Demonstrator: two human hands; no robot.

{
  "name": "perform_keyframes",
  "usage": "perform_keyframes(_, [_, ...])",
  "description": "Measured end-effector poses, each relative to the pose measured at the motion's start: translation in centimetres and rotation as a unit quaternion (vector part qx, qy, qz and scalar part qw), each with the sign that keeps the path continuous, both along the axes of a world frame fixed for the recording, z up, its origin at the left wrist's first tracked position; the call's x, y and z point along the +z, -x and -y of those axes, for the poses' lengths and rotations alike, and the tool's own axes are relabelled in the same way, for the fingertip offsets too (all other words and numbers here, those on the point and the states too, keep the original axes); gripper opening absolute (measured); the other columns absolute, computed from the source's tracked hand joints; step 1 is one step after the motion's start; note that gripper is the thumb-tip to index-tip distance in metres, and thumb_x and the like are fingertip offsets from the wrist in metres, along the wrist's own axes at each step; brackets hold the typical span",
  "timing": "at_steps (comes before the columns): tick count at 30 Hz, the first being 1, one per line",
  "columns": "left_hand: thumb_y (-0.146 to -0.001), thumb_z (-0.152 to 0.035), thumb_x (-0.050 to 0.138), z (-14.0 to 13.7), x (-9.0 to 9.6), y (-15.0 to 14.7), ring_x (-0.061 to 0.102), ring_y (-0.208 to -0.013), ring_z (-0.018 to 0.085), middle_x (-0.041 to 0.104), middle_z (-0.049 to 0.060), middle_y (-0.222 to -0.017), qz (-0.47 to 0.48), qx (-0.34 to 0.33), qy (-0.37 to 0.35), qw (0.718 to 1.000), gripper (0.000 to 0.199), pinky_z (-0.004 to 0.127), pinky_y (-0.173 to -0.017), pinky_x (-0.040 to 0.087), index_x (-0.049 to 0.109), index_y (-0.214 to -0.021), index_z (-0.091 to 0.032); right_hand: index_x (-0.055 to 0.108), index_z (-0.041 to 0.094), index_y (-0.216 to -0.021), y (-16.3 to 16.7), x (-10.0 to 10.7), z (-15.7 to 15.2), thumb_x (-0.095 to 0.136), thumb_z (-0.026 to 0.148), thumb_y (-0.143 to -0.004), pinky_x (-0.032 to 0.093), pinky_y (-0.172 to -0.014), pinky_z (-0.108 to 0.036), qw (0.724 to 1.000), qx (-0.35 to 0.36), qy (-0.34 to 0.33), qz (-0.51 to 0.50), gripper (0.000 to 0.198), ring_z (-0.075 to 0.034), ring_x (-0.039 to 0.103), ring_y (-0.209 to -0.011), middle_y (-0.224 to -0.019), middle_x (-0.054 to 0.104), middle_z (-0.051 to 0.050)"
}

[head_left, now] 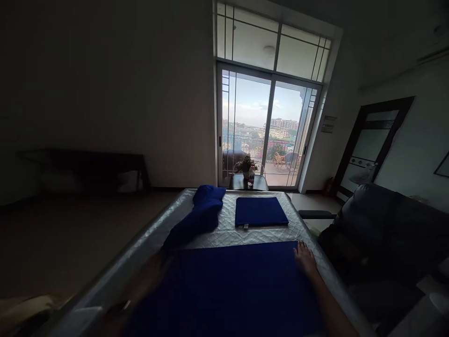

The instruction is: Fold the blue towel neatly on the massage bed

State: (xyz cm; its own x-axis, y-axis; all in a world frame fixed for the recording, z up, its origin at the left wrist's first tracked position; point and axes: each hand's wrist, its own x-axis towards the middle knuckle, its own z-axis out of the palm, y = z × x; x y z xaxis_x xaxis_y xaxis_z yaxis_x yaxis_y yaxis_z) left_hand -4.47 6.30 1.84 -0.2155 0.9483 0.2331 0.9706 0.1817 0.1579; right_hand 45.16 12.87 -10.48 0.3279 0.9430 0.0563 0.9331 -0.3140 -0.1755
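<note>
A wide dark-blue cloth (238, 285) lies spread over the near part of the bed-like surface. My right hand (306, 257) rests on its far right corner, fingers stretched out and flat. Motion smears my left hand (152, 269) at the cloth's far left side, so its fingers cannot be made out. Just beyond that hand, a crumpled length of blue cloth (201, 213) stretches away along the left. A neatly folded blue cloth (261, 211) with a small white tag sits farther back, apart from both hands.
The pale quilted surface (224, 238) drops off at both sides. To the right stands a dark sofa (393, 234). Beyond the far edge, a small table (257, 182) holds a plant (246, 164) and a bottle (251, 173), before a glass sliding door (250, 107).
</note>
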Motion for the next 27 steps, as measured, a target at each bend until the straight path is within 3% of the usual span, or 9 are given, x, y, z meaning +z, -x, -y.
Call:
perform_keyframes(3, [-0.092, -0.032, 0.011, -0.1, -0.1, 0.1, 0.048, -0.127, 0.029, 0.048, 0.021, -0.138, 0.011, -0.003, 0.035, 0.999, 0.063, 0.046, -0.106, 0.035, 0.044, -0.132, 0.004, 0.024, 0.007, -0.145, 1.6, 0.8, 0.2, 0.015, 0.034, -0.089, 0.012, -0.118, -0.042, 1.0, 0.016, -0.016, 0.002, 0.063, -0.021, 0.017, -0.144, -0.153, 0.025, -0.014])
perform_keyframes(5, [-0.092, -0.034, 0.013, -0.1, 0.1, -1.0, 0.042, -0.131, 0.032, 0.044, 0.025, -0.139, 0.005, -0.05, 0.029, 0.998, 0.064, 0.048, -0.109, 0.03, 0.042, -0.131, 0.009, 0.025, 0.005, -0.144, 4.1, 1.3, 0.1, 0.017, 0.031, -0.089, 0.011, -0.118, -0.043, 0.998, 0.059, -0.029, 0.0, 0.062, -0.023, 0.017, -0.144, -0.153, 0.023, -0.015])
perform_keyframes(7, [-0.093, -0.034, 0.012, 0.0, 0.1, -3.3, 0.038, -0.134, 0.027, 0.044, 0.021, -0.142, 0.003, -0.127, 0.022, 0.992, 0.063, 0.042, -0.113, 0.027, 0.044, -0.132, 0.004, 0.028, 0.009, -0.144, 7.8, 1.5, 0.0, 0.02, 0.032, -0.09, 0.012, -0.118, -0.041, 0.992, 0.124, -0.036, -0.01, 0.06, -0.023, 0.02, -0.143, -0.153, 0.025, -0.013])
perform_keyframes(11, [-0.093, -0.046, 0.012, -0.4, -0.9, -9.8, 0.038, -0.135, 0.018, 0.047, 0.007, -0.142, 0.004, -0.284, 0.024, 0.959, 0.063, 0.03, -0.114, 0.03, 0.05, -0.133, -0.016, 0.03, 0.019, -0.144, 16.4, 0.8, -0.2, 0.024, 0.042, -0.091, 0.019, -0.117, -0.037, 0.966, 0.25, -0.043, -0.039, 0.059, -0.02, 0.026, -0.141, -0.152, 0.031, -0.005])
perform_keyframes(15, [-0.091, -0.053, 0.01, -1.4, -2.4, -13.8, 0.038, -0.135, 0.018, 0.045, 0.008, -0.143, 0.009, -0.347, 0.03, 0.937, 0.068, 0.03, -0.112, 0.035, 0.046, -0.137, -0.017, 0.029, 0.019, -0.144, 21.0, -0.3, -0.1, 0.025, 0.036, -0.09, 0.02, -0.116, -0.041, 0.948, 0.31, -0.042, -0.062, 0.056, -0.021, 0.022, -0.142, -0.152, 0.027, -0.005])
perform_keyframes(23, [-0.092, -0.05, 0.006, -2.3, -3.3, -13.1, 0.034, -0.137, 0.017, 0.042, 0.006, -0.146, 0.019, -0.329, 0.026, 0.944, 0.068, 0.03, -0.114, 0.029, 0.041, -0.139, -0.017, 0.024, 0.018, -0.146, 21.0, -0.8, -0.5, 0.019, 0.039, -0.092, 0.014, -0.117, -0.044, 0.946, 0.305, -0.044, -0.097, 0.058, -0.022, 0.017, -0.144, -0.154, 0.023, -0.007])
perform_keyframes(27, [-0.094, -0.043, 0.006, -2.3, -3.2, -10.3, 0.035, -0.137, 0.018, 0.043, 0.008, -0.145, 0.011, -0.271, 0.026, 0.962, 0.064, 0.033, -0.114, 0.028, 0.04, -0.139, -0.012, 0.022, 0.019, -0.146, 17.5, -0.7, -0.9, 0.019, 0.045, -0.091, 0.014, -0.118, -0.04, 0.964, 0.259, -0.02, -0.052, 0.061, -0.019, 0.019, -0.143, -0.154, 0.025, -0.005])
